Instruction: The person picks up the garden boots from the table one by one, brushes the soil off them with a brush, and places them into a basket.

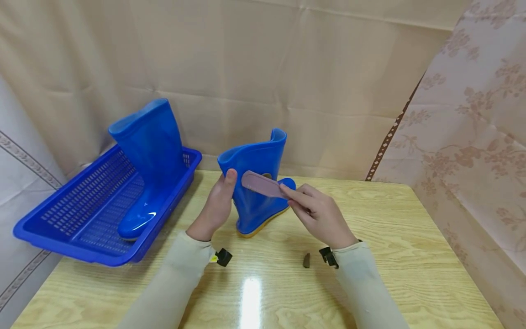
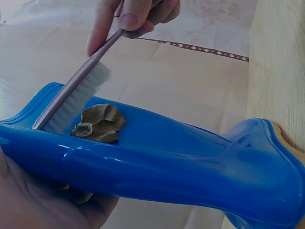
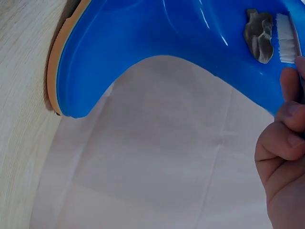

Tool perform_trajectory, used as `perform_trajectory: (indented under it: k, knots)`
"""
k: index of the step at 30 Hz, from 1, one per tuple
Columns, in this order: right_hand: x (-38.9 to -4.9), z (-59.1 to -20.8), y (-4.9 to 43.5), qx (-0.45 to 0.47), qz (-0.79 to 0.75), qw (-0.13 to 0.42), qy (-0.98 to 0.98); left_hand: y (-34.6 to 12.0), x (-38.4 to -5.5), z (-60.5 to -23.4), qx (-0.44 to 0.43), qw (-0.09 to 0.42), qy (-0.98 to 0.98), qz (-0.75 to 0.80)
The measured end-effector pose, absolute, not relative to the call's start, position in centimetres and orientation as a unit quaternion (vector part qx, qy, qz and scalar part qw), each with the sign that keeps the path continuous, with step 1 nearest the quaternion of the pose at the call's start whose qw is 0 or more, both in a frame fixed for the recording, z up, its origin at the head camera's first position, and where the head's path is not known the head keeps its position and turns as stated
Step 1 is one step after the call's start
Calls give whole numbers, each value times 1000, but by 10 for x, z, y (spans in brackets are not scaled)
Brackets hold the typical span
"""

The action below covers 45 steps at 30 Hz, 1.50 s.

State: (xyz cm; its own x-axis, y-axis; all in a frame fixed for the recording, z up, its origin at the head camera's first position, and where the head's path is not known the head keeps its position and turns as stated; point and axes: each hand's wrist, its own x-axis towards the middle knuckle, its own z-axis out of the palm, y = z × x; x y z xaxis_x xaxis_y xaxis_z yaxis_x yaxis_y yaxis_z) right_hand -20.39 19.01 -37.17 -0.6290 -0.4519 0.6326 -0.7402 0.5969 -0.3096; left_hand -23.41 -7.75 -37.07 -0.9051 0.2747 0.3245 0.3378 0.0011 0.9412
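A blue rain boot with a yellow-orange sole stands on the table, its top edge bent inward. My left hand grips its shaft, thumb on the near side and fingers partly hidden behind. A brush with a mauve back and white bristles is pinched by the handle in my right hand. The bristles lie against the shaft, right beside a wrinkled grey-brown clump of mud. In the right wrist view, the clump sits on the boot just short of the bristles.
To the left, a blue plastic basket with slotted walls holds a second blue rain boot, upright. A small brown lump lies on the wooden table near my right wrist. Beige cloth hangs behind the table.
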Motion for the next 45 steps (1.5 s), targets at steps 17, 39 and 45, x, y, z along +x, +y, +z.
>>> perform_trajectory:
  k: [17,39,45]
  knots:
    - [-203,-372,191,285,285,236,-884,-82,-235,-368,-161,24,-727,-666]
    - [-204,-371,192,296,293,231,-879,-88,-233,-367,-192,-31,-734,-650]
    - [-203,-371,195,289,289,243,-880,-87,-233,-367,-173,-19,-739,-651]
